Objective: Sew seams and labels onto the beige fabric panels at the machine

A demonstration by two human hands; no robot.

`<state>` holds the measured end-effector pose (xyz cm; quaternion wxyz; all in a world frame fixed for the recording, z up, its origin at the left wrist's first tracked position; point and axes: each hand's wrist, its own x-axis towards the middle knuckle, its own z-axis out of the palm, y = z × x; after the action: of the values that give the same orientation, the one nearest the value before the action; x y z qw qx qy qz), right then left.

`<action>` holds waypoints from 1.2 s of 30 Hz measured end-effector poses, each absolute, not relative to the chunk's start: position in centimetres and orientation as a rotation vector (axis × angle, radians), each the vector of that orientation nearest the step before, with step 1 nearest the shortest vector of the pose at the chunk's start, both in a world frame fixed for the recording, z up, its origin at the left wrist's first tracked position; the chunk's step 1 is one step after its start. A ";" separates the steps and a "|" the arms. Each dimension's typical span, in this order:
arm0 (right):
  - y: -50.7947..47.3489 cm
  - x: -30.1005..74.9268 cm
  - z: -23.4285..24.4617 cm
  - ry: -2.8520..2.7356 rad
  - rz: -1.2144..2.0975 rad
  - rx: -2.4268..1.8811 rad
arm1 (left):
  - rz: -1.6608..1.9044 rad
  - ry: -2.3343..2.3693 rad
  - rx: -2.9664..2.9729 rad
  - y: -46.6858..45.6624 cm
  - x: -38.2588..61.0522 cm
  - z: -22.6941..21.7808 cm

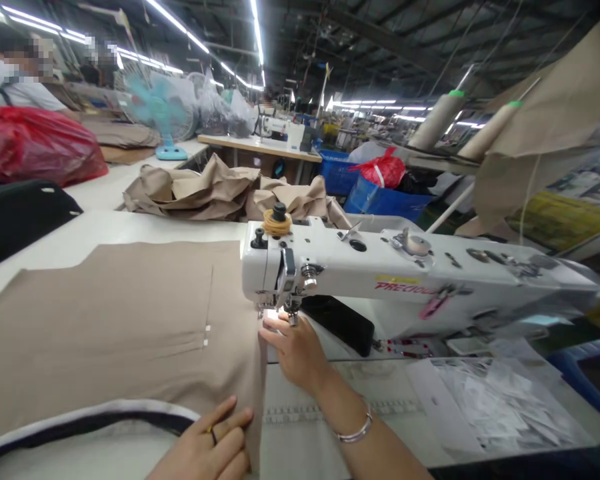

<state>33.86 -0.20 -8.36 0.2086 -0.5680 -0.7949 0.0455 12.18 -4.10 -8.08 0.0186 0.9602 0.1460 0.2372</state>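
Observation:
A large panel of tan fabric [130, 307] lies flat on the table, left of the sewing machine's needle area. Its right edge runs under the head of the white sewing machine [340, 267]. My left hand [215, 443], wearing a ring, rests on the fabric's near right corner with fingers stretched out. My right hand [297, 350] lies beside the presser foot, its fingers extended left to the fabric edge; the fingertips are partly hidden by the machine. Two small white marks show on the panel near a slit-like line.
A black phone [343, 323] lies under the machine arm, beside red-handled snips [405, 347]. At right sits a clear bag of white labels [510, 400]. Crumpled tan fabric [195, 190] is heaped behind. Thread cones [437, 120], a blue fan [165, 110] and a red bag [35, 143] stand farther off.

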 end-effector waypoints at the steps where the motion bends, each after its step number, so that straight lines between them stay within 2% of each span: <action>1: -0.2 33.9 -8.4 -2.224 0.124 -1.588 | 0.730 0.443 2.986 -3.7 12.3 -7.9; 18: -0.1 33.8 -8.4 -2.186 0.121 -1.602 | 0.519 0.384 3.056 2.3 14.0 -7.8; 29: -0.4 34.0 -8.9 -2.157 0.070 -1.572 | 0.501 0.413 3.017 2.1 14.1 -7.9; 36: -0.2 33.7 -8.5 -2.140 0.042 -1.705 | 0.275 0.520 2.963 2.3 14.2 -7.8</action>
<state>33.74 -0.25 -8.46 0.2013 -0.6104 -0.7660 0.0150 14.16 2.27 -7.82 0.0604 0.9791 0.1718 0.0909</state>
